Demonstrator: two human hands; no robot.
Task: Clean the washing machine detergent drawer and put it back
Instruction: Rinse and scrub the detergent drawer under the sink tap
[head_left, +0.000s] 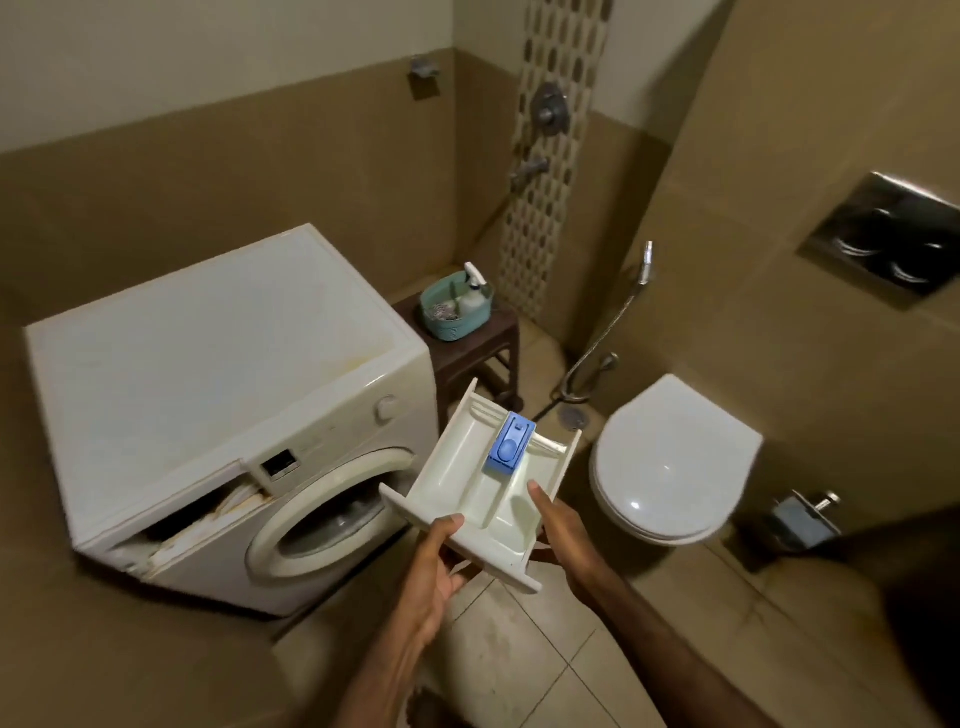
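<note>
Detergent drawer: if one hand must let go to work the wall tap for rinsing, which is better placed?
Probably the right hand: it holds the detergent drawer on the side nearer the wall tap. The left hand grips the front panel, by the washing machine.

Glossy white plastic drawer (470, 486) w/ matt blue plastic insert (510, 443).

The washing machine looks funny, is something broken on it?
Yes. The washing machine has a dark open slot at its front top corner, with rusty, peeling edges. Its detergent drawer is out, held by the left hand and right hand.
</note>
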